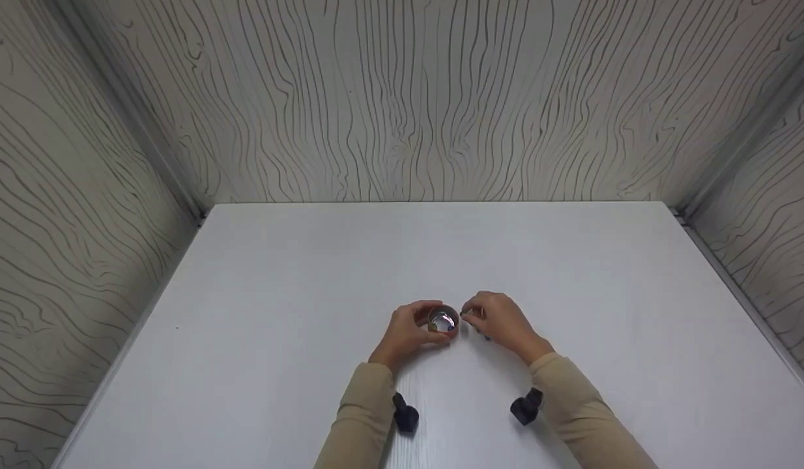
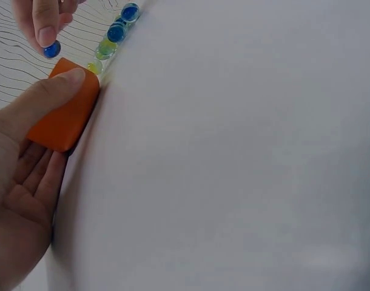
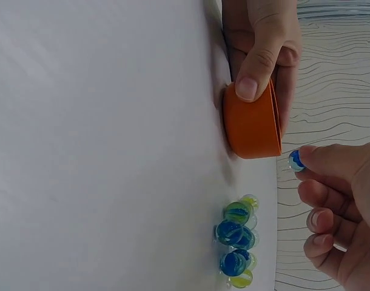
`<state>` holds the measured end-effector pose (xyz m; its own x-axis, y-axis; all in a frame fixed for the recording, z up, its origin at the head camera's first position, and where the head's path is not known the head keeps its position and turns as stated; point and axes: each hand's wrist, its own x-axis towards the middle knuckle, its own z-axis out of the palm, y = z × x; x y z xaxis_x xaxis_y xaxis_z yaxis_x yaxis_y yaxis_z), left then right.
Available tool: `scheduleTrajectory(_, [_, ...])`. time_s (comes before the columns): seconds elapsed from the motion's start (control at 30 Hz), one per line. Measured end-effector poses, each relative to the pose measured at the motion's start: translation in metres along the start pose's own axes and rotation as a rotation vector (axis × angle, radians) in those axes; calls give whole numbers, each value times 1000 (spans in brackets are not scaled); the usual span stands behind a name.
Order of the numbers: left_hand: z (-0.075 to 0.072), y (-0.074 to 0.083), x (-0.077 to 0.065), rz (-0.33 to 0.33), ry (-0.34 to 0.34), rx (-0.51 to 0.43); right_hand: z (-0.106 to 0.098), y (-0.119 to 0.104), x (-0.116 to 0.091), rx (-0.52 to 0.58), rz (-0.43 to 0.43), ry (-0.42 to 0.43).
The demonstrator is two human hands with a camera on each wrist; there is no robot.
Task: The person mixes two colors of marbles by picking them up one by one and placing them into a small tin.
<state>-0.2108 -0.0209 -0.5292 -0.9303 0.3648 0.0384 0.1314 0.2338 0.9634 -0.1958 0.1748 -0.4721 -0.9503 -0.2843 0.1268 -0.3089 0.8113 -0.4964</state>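
Note:
My left hand (image 1: pixel 407 331) grips a small round orange bowl (image 3: pixel 252 124) that stands on the white table. Its thumb lies against the outer wall, and the other fingers reach round the far side. Seen from the head, the bowl's inside is shiny and metallic, with small coloured spots low in it. Between thumb and fingertips my right hand (image 1: pixel 503 320) pinches a blue and clear glass marble (image 3: pixel 296 160). The marble is held off the table, just beside the bowl's rim and apart from it. Several blue and yellow-green marbles (image 3: pixel 232 233) lie clustered on the table near the bowl.
The white table (image 1: pixel 278 293) runs back to a panel (image 1: pixel 402 98) with a wood-grain line pattern. Similar panels rise at left and right. A black wrist device (image 1: pixel 407 418) sits at the left sleeve, another black device (image 1: pixel 526 407) at the right.

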Motion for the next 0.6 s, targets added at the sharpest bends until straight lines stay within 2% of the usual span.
scheduleTrajectory(0.33, [0, 2, -1, 2, 0, -27, 4, -2, 1, -14, -36, 4])
scheduleTrajectory(0.6, [0, 1, -1, -2, -6, -10, 5, -5, 0, -25, -50, 17])
